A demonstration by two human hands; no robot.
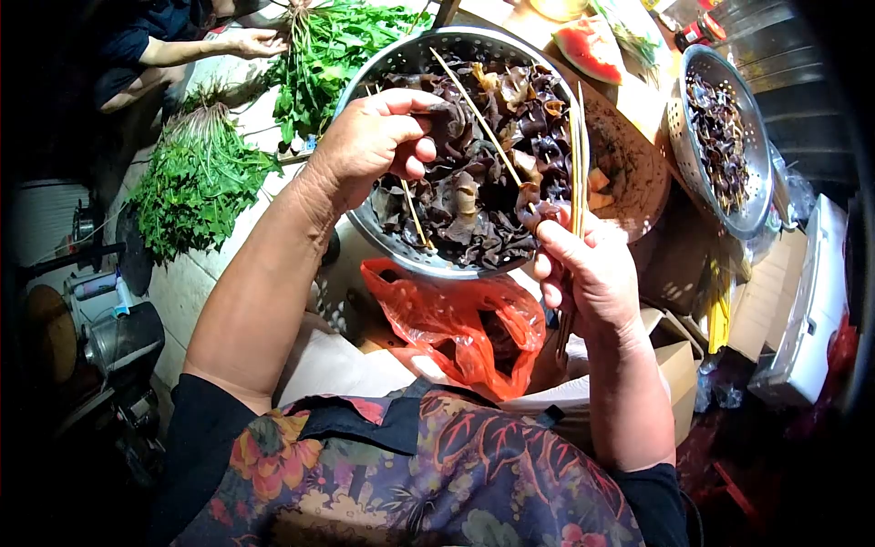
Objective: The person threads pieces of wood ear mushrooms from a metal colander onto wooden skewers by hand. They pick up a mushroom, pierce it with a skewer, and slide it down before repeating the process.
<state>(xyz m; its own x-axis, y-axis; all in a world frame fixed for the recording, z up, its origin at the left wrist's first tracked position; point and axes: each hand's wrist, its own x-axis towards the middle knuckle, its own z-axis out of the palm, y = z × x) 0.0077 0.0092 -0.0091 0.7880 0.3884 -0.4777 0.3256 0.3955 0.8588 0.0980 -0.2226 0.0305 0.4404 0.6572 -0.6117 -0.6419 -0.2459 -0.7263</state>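
Observation:
A perforated metal colander (pixel 360 219) in front of me is filled with dark, wrinkled wood ear mushrooms (pixel 483 214). Over its left side, my left hand (pixel 378 141) pinches one dark wood ear piece (pixel 447 118) between thumb and forefinger. My right hand (pixel 588 269) is closed around a bundle of bamboo skewers (pixel 579 155) at the colander's right rim. It also grips a slanting skewer (pixel 474 109) with some wood ear threaded on its lower end. Another thin skewer (pixel 415 214) lies among the mushrooms on the left.
A red plastic bag (pixel 456 319) lies below the colander. To the right stands a second colander (pixel 715 146) with filled skewers. Leafy greens (pixel 200 178) lie on the left, near another person's hand (pixel 255 43). A cut watermelon piece (pixel 588 50) is at the back.

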